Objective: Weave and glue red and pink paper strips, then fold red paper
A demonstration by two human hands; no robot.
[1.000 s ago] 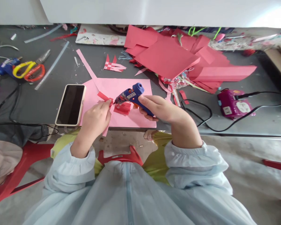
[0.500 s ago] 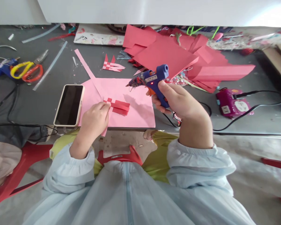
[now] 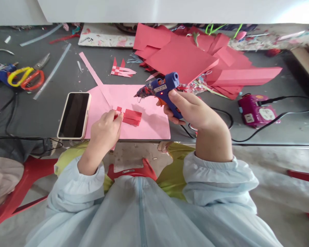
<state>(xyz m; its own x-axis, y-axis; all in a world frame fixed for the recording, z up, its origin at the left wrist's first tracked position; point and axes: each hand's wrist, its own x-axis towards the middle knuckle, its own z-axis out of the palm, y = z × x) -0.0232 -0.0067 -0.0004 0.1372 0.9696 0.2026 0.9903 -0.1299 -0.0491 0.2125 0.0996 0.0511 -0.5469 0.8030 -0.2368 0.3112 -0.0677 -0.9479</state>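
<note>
On the pink sheet (image 3: pixel 154 127), the left hand (image 3: pixel 105 129) pinches the woven strips (image 3: pixel 132 117), fingers nearly closed; this looks like a step of folding or pressing them. Above the sheet's right part, the right hand (image 3: pixel 193 106) wraps its fingers around the glue gun (image 3: pixel 171 97), nozzle apart from the strips. Any further gluing would call for fingertips clear of that nozzle. The left hand hides the pinched ends, so whether glue is there is hard to tell.

Grey table (image 3: pixel 48 116), red plastic stool (image 3: pixel 132 169), concrete floor (image 3: pixel 273 202)
</note>
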